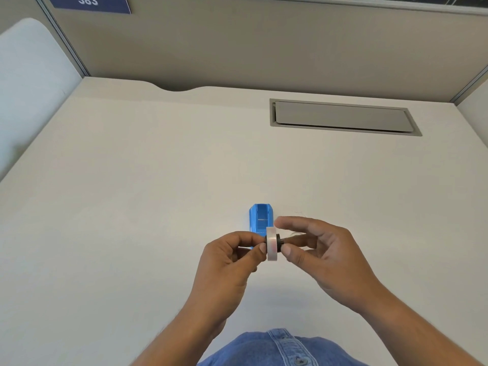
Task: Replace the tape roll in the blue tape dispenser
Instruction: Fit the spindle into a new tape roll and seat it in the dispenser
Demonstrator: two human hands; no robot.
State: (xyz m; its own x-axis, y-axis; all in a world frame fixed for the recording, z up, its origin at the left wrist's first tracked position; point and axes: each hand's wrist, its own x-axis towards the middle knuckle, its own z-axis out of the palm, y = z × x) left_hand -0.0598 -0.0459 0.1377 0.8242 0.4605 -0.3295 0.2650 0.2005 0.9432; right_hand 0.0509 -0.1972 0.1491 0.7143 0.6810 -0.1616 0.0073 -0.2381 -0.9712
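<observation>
Between the hands, a pale whitish roll of glossy tape [272,243] sat on a black plastic hub [278,240]; just beyond the fingertips stood a bright blue plastic tape dispenser [260,217]; beneath the hands spread a plain off-white desk surface [132,207]; nearer than the wrists showed a blue denim shirt [277,347]; far beyond the right hand lay a grey rectangular cable flap [343,117].

Glossy blue plastic dispenser [260,218], matt desk [132,207], denim shirt [277,347]

Blue denim shirt [280,350], buttoned placket, bare forearms

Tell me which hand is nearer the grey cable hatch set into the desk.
Right. The right hand sits below the cable hatch, nearly under its left part; the left hand lies farther left, across the tape roll both hold.
</observation>
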